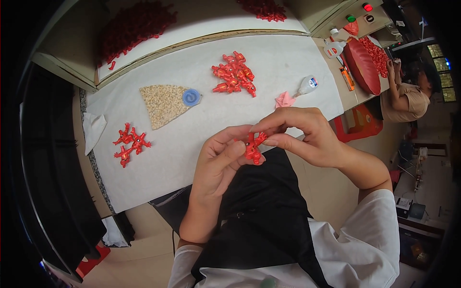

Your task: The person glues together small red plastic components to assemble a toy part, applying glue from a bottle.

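Above the lap, red toy figure (252, 148) upright, slightly tilted, fingers (269, 126) pinching top

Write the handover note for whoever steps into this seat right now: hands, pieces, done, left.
Left hand: grips a small red plastic toy figure from below, over the lap.
Right hand: fingertips pinch the same figure from above.
On the white table cover: a small group of red figures at left, a bigger pile of red figures at centre, a tan grainy wedge-shaped sheet with a blue round cap, a white glue bottle, a pink scrap.
Done versus left: which pile is finished cannot be told.
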